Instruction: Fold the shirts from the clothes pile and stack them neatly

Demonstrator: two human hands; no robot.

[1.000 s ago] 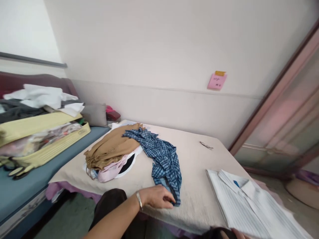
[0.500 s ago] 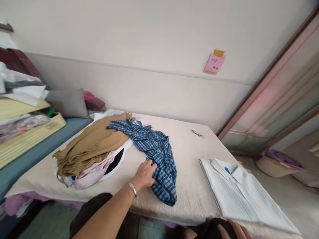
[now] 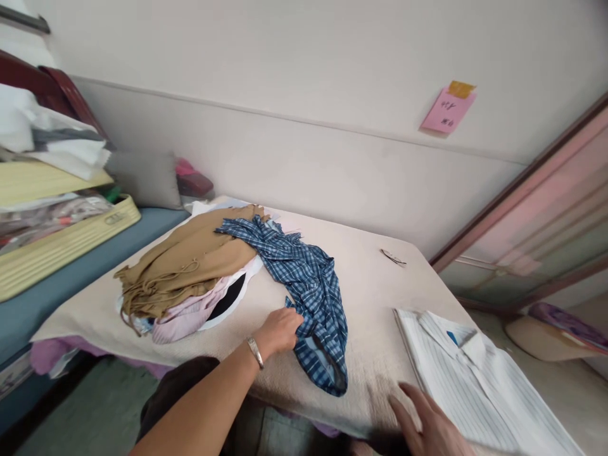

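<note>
A blue plaid shirt (image 3: 316,285) lies rumpled across the middle of the bed. My left hand (image 3: 281,328), with a silver bracelet at its wrist, is closed on the shirt's near left edge. My right hand (image 3: 427,421) hovers at the lower right with its fingers apart and nothing in them, between the plaid shirt and a folded white striped shirt (image 3: 479,373). The far end of the plaid shirt rests over a brown garment with drawstrings (image 3: 190,259). Beneath that brown garment, a pink striped garment (image 3: 185,320) and a white-and-black one (image 3: 230,297) stick out.
A pair of glasses (image 3: 392,258) lies on the cream bed cover (image 3: 365,297) towards the wall. At the left stand a yellow box (image 3: 71,231) of clothes and a grey cushion (image 3: 147,180). A pink note (image 3: 448,111) hangs on the wall. A tub (image 3: 536,335) stands at the far right.
My right hand has risen from the bottom edge onto the bed, fingers spreading. My left hand has pulled the plaid shirt's near edge slightly, opening its lower end. The view has shifted left.
</note>
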